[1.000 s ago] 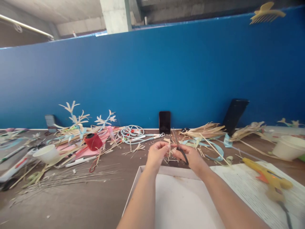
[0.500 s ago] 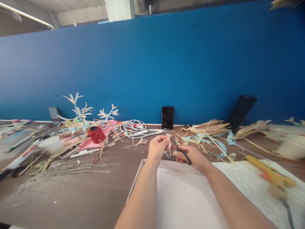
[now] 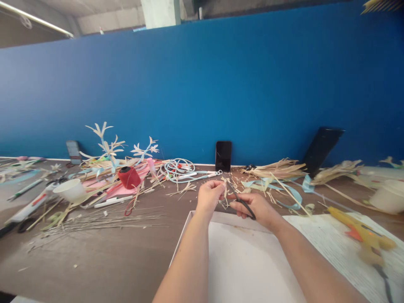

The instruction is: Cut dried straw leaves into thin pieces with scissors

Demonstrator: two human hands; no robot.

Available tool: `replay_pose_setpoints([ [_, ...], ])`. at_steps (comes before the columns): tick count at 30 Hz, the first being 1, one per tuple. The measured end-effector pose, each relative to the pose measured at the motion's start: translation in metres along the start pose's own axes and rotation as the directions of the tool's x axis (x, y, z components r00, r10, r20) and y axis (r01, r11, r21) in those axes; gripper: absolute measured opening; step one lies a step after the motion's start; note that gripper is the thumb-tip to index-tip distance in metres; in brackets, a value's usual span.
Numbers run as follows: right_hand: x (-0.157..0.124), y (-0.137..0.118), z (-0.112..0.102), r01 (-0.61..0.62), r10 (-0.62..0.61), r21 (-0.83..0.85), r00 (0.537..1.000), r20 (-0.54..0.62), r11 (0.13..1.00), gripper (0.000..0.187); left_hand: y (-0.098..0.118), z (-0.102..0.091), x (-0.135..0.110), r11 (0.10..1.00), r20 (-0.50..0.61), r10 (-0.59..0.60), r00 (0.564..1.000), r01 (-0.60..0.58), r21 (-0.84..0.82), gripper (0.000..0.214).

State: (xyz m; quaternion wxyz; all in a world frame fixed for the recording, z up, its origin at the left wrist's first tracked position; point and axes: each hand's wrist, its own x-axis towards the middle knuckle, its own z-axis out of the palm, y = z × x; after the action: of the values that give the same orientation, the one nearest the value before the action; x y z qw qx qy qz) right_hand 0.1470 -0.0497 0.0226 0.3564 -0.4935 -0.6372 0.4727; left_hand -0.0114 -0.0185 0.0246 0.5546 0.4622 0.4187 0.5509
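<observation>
My right hand (image 3: 251, 206) is closed on the dark handles of a pair of scissors (image 3: 242, 201), blades pointing up and to the left. Close beside it, my left hand (image 3: 210, 195) pinches a small pale strip (image 3: 225, 191) near the blades. The strip is too small and blurred to name more exactly. Both hands are raised over the far edge of a white open box (image 3: 252, 248). Pale scraps lie on the table just beyond the fingers.
A black phone (image 3: 223, 155) leans against the blue partition (image 3: 202, 84). Left are a red thread spool (image 3: 128, 176), a white cup (image 3: 69, 190), thin wires (image 3: 110, 222) and pale flowers (image 3: 110, 147). A yellow glue gun (image 3: 362, 229) rests on printed paper (image 3: 315, 231) at right, near raffia bundles (image 3: 277, 168).
The whole view has shifted slightly, so things appear a little further right. Both hands keep nearly the same pose, the scissors still in the right hand.
</observation>
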Motion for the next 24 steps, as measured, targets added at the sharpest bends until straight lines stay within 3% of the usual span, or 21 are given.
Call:
replay_pose_setpoints([
  [24, 0.0015, 0.0044, 0.0003, -0.013, 0.010, -0.066, 0.999, -0.045, 0.998, 0.048, 0.0011, 0.0007, -0.0009, 0.999, -0.007, 0.015, 1.000, -0.015, 0.032, 0.018],
])
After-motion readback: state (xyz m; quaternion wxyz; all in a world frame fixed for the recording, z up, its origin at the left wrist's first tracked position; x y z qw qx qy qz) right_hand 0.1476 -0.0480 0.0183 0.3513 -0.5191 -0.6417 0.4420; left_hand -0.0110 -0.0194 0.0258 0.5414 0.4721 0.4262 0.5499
